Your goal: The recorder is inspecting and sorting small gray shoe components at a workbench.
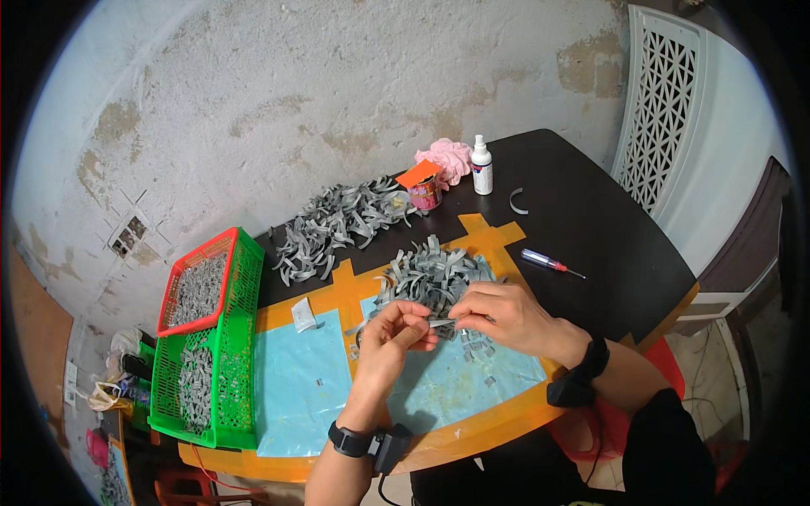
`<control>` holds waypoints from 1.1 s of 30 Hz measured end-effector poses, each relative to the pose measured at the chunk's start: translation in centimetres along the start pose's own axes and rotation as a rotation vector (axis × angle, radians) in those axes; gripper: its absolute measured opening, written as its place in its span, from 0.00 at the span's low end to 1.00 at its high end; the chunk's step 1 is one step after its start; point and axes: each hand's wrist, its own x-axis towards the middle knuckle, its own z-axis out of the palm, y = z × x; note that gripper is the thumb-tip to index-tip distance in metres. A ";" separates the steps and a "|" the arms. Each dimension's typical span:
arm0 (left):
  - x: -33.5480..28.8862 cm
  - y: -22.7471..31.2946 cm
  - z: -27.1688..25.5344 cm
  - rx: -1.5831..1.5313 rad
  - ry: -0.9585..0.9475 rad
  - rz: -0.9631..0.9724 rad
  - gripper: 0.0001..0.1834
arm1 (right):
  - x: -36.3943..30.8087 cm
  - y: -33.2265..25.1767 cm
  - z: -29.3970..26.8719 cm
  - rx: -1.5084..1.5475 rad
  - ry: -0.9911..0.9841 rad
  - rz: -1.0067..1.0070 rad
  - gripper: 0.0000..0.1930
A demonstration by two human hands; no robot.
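Both my hands meet over the blue sheet [451,384] near the table's front. My left hand [395,333] pinches one end of a small grey strip [440,322], and my right hand [504,316] pinches its other end from the right. Just behind my fingers lies a heap of curved grey strips [434,271]. Several small grey pieces [479,347] are scattered on the sheet below my right hand. What the strip is exactly, I cannot make out.
Farther back lies a second heap of grey strips [333,223]. Beside it stand a pink tin [426,199], a pink cloth [450,160] and a white spray bottle [482,169]. A screwdriver [548,262] and one curved strip [516,202] lie right. Green [237,363] and red [200,324] baskets stand left.
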 end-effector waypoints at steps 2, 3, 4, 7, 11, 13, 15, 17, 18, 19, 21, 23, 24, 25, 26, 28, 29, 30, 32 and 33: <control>0.0 0.1 0.0 0.033 0.040 0.020 0.09 | 0.0 -0.1 0.4 0.193 0.030 0.127 0.07; 0.0 0.0 0.1 0.009 0.000 0.035 0.09 | 0.0 -0.2 0.6 0.409 0.049 0.232 0.06; 0.0 -0.1 0.4 0.001 -0.004 0.073 0.10 | 0.0 -0.1 0.8 0.388 0.050 0.256 0.06; 0.0 -0.6 1.2 0.032 -0.021 0.120 0.12 | -0.2 0.2 1.1 0.869 0.002 0.465 0.06; 0.0 -1.1 1.3 0.130 0.014 0.137 0.15 | -0.6 0.7 1.3 0.827 -0.048 0.533 0.05; 0.2 -1.2 1.2 0.157 0.045 0.153 0.15 | -0.7 0.8 1.7 0.831 -0.020 0.489 0.05; 0.4 -1.3 1.1 0.149 0.066 0.122 0.18 | -0.7 0.8 1.9 0.816 0.019 0.440 0.04; 0.5 -1.4 1.1 0.153 -0.002 0.183 0.18 | -0.6 0.9 1.8 0.677 0.037 0.472 0.04; 0.5 -1.4 1.1 0.198 0.005 0.181 0.17 | -0.6 1.0 1.6 0.530 0.036 0.461 0.03; 0.4 -1.4 1.2 0.176 -0.031 0.213 0.17 | -0.5 1.0 1.4 0.548 0.044 0.478 0.03; 0.2 -1.5 1.3 0.740 0.043 0.368 0.15 | -0.4 1.1 0.9 0.422 0.120 0.441 0.04; 0.3 -1.6 1.6 0.823 0.007 0.362 0.14 | -0.3 1.1 0.5 0.441 0.129 0.464 0.03; 0.3 -1.6 1.6 0.922 0.019 0.344 0.13 | -0.2 1.0 0.4 0.467 0.137 0.433 0.03; 0.3 -1.7 1.6 0.923 0.031 0.368 0.11 | -0.2 0.9 0.4 0.461 0.137 0.483 0.03; 0.3 -1.6 1.5 0.917 0.013 0.388 0.11 | -0.1 0.8 0.4 0.459 0.136 0.457 0.04; 0.4 -1.6 1.3 0.995 0.031 0.360 0.10 | -0.1 0.7 0.5 0.456 0.134 0.429 0.04; 0.4 -1.6 1.2 0.972 0.012 0.402 0.10 | -0.1 0.6 0.5 0.488 0.139 0.438 0.04; 0.4 -1.5 1.1 0.915 0.034 0.328 0.09 | 0.0 0.6 0.5 0.534 0.138 0.416 0.04; 0.3 -1.3 1.0 0.858 0.056 0.253 0.08 | 0.0 0.7 0.5 0.535 0.140 0.465 0.05; 0.3 -1.3 1.0 0.848 0.081 0.301 0.08 | -0.1 0.7 0.5 0.559 0.131 0.468 0.05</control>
